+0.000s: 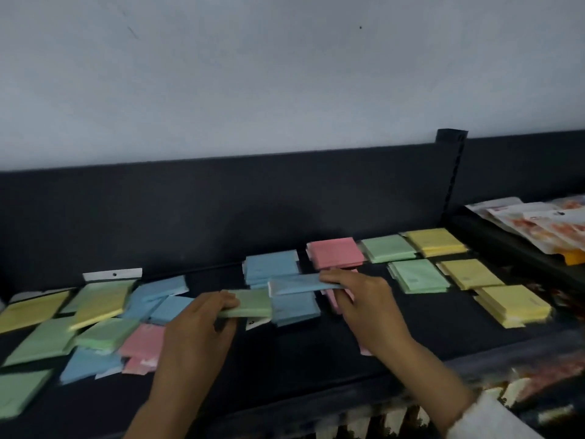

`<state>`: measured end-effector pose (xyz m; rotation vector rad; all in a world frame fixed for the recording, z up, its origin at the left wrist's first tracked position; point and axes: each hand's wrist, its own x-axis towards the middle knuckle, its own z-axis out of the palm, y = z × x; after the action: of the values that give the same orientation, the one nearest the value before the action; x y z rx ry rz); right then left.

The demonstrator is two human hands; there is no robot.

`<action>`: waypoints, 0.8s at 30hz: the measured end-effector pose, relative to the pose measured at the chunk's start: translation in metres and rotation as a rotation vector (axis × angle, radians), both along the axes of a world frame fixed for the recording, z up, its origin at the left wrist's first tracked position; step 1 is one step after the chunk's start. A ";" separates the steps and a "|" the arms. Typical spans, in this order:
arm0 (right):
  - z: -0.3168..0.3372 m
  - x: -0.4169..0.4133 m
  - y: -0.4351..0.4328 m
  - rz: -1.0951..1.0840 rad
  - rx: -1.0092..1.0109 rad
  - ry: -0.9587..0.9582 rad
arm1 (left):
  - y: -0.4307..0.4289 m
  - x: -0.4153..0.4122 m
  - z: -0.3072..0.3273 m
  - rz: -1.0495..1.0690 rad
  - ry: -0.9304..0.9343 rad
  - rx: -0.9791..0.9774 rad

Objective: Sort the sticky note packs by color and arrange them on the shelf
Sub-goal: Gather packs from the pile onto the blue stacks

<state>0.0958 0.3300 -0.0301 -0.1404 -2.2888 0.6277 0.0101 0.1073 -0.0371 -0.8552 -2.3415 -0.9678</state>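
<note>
Nearest, the left hand (196,324) has its grip on a flat green paper pack (250,304), and the right hand (364,299) on a flat blue paper pack (297,285), mid-frame. On the black shelf (300,350), sorted colour piles (335,253) lie at right and a mixed heap (95,327) waits at lower left. I judge it about half done.

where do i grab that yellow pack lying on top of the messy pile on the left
Pinch the yellow pack by its near long edge, coming from the front with thumb on top. It lies tilted across the green packs, so that edge looks raised, with likely room for fingers under it.
</note>
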 end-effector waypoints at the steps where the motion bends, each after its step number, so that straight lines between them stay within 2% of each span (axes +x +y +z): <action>1: 0.004 -0.009 0.002 0.012 0.012 -0.063 | 0.001 -0.007 0.000 0.006 0.004 0.008; 5: 0.018 -0.051 0.016 0.039 0.090 -0.256 | 0.001 -0.035 0.005 0.065 -0.034 0.019; 10: 0.031 -0.103 0.018 0.064 0.122 -0.289 | -0.010 -0.066 0.013 0.208 -0.072 0.039; 18: 0.012 -0.157 0.012 0.064 0.156 -0.302 | -0.029 -0.089 0.017 0.215 0.029 0.051; 24: -0.003 -0.162 0.020 0.112 0.248 -0.700 | -0.029 -0.093 0.017 0.177 0.017 0.086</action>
<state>-0.0660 0.3499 -0.0334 -0.1251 -3.0471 0.3729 -0.0833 0.0787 -0.0205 -0.6088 -2.2981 -0.9749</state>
